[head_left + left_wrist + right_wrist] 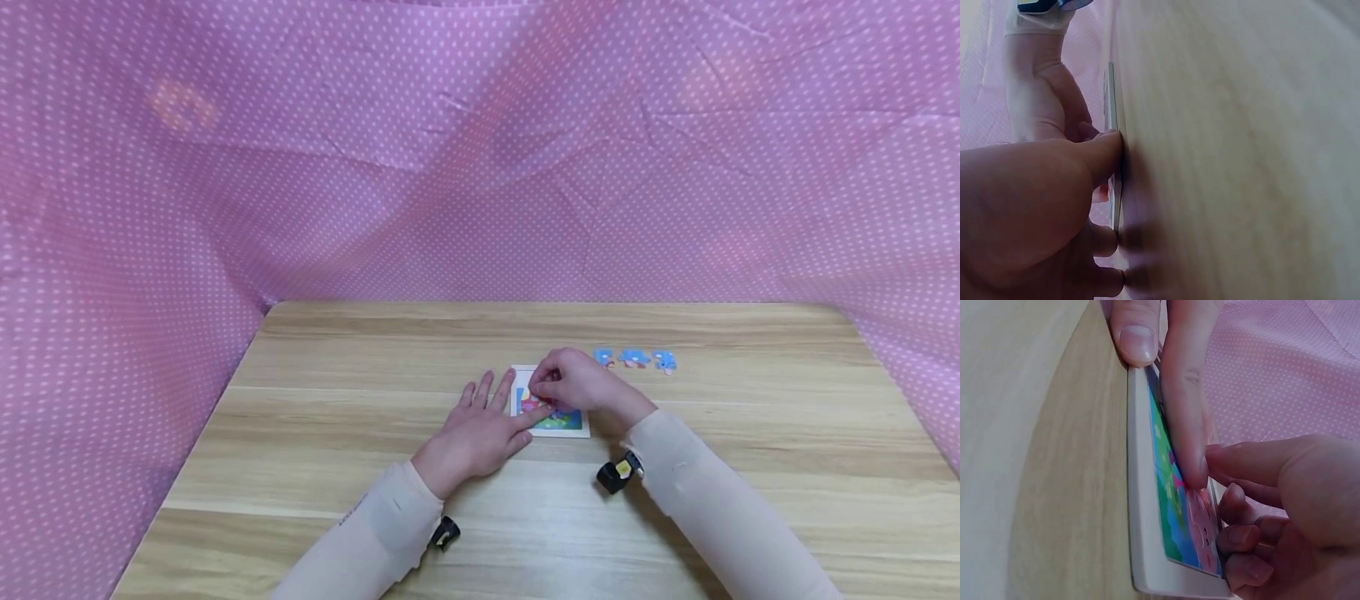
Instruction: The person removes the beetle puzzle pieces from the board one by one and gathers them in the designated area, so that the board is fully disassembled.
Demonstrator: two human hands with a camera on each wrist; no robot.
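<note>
A small jigsaw puzzle [564,420] with a bright cartoon picture lies in a white frame tray [1141,544] on the table. My left hand [483,433] lies spread, palm down, over the tray's left side; its forefinger [1186,425] presses on the picture and its thumb touches the tray's near edge. Above the puzzle's upper left part, my right hand [573,381] has its fingers curled, thumb and forefinger pinching at a puzzle piece. That piece is mostly hidden by the fingers. In the right wrist view, pink and green parts of the picture [1175,506] show beside the fingertips.
Three loose blue puzzle pieces [634,357] lie in a row beyond the tray, right of my right hand. The wooden table [337,367] ends at a pink dotted cloth [480,208] behind and at the sides. A black wrist camera [617,473] hangs below my right wrist.
</note>
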